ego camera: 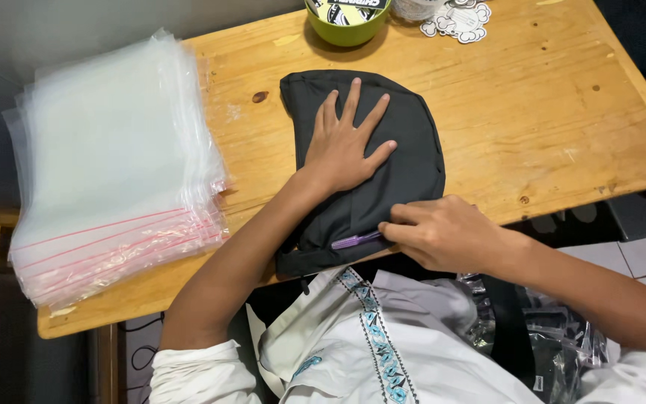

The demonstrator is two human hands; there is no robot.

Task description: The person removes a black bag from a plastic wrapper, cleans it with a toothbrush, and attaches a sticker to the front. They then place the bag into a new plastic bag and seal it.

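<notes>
From the head camera looking down, I see a folded black fabric garment (383, 161) lying at the centre of a pale wooden table (547, 112), its near hem reaching the table's six o'clock edge. I judge the step in hand to be work with a small tool along that hem while the cloth is held flat. My left hand (342, 146) rests palm-down on the middle of the cloth, fingers (353, 101) spread wide and pointing toward twelve o'clock, gripping nothing. My right hand (446, 232), at about five o'clock from the garment, has its fingertips pinched narrowly around a slim purple plastic tool (357, 240) that points toward nine o'clock and lies against the fabric. What kind of tool it is, I cannot tell. The next move, in my judgement, calls for steady downward pressure from the flat hand and fine control of the pinch. At nine o'clock a thick stack of clear plastic zip bags with red seal strips (114, 172) overhangs the table. At twelve o'clock stands a green round bowl (347, 22), with white cut-out stickers (457, 19) just beside it at one o'clock.
</notes>
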